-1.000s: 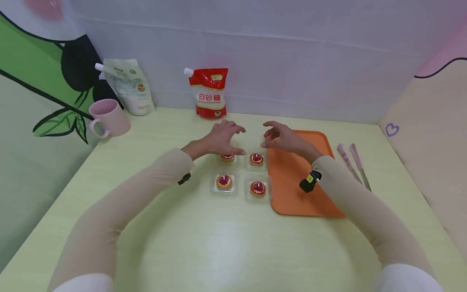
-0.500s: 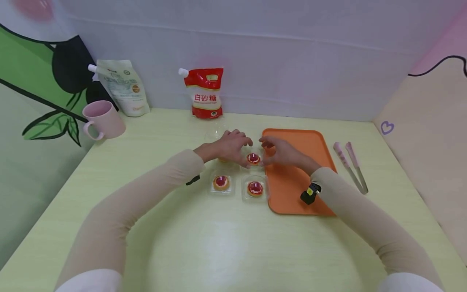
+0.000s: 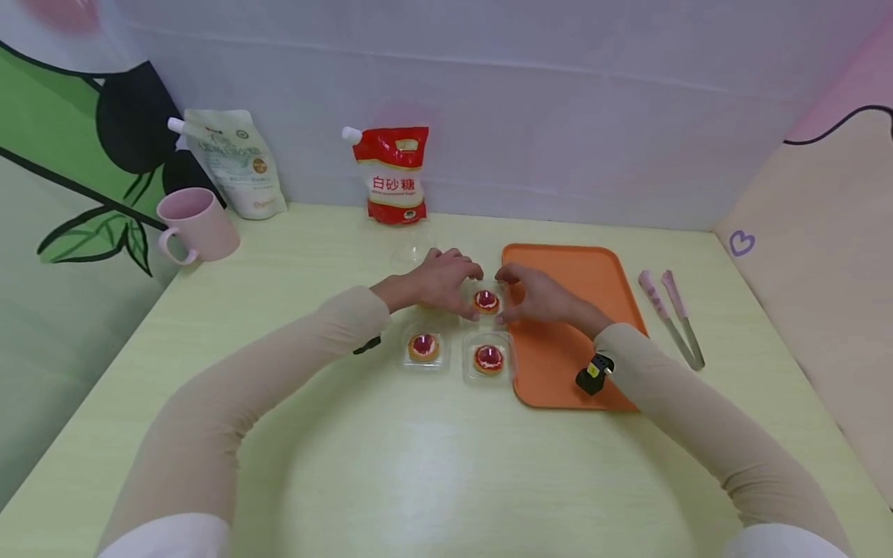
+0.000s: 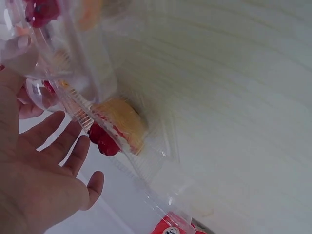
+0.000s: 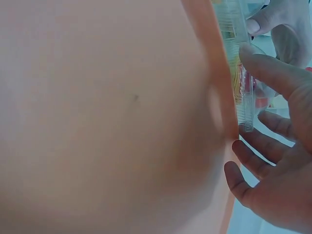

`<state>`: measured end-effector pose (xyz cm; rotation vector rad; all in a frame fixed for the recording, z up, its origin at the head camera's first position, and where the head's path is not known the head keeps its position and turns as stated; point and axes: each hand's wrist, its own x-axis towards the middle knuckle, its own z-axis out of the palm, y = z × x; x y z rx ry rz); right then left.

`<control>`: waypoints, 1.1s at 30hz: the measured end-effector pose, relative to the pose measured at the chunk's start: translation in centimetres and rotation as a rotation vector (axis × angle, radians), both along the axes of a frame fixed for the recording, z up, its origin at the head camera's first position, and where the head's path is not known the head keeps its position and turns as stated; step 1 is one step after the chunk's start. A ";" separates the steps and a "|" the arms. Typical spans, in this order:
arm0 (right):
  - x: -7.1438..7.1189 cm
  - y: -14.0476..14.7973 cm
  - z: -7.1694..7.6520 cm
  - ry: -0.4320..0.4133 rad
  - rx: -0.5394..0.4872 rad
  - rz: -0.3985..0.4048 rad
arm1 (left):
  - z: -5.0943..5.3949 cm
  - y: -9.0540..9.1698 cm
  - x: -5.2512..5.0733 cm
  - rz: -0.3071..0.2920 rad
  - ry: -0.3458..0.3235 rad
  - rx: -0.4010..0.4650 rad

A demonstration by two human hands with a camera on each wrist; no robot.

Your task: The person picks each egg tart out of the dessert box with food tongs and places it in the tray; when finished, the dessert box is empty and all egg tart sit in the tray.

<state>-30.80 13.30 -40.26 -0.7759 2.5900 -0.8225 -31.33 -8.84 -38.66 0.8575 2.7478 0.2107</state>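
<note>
In the head view, the left hand [image 3: 443, 280] and right hand [image 3: 537, 296] hold the back right clear plastic tart box [image 3: 486, 302] from either side. Thumbs are at its near corners, index fingers at the far ones. Inside sits a small tart with red topping. Close up, the right thumb [image 5: 265, 68] touches the box edge [image 5: 246, 107]. Beneath the left hand another boxed tart [image 4: 119, 124] shows in the left wrist view; the head view mostly hides it. Two more boxed tarts, front left [image 3: 423, 348] and front right [image 3: 488, 359], stand nearer.
An orange tray [image 3: 565, 372] lies right of the boxes, under the right hand. Further right are tongs [image 3: 677, 322] with pink handles. A red and white sugar pouch [image 3: 396, 177], a pale pouch [image 3: 240, 167] and a pink mug [image 3: 198, 225] stand at the back.
Both hands have come down and nearer the body, from above the back boxes to the sides of the back right one. The fingers have closed in slightly on it.
</note>
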 end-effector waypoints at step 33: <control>0.7 -0.5 -0.8 0.131 0.075 0.023 | -1.4 1.6 1.5 -0.021 0.306 -0.201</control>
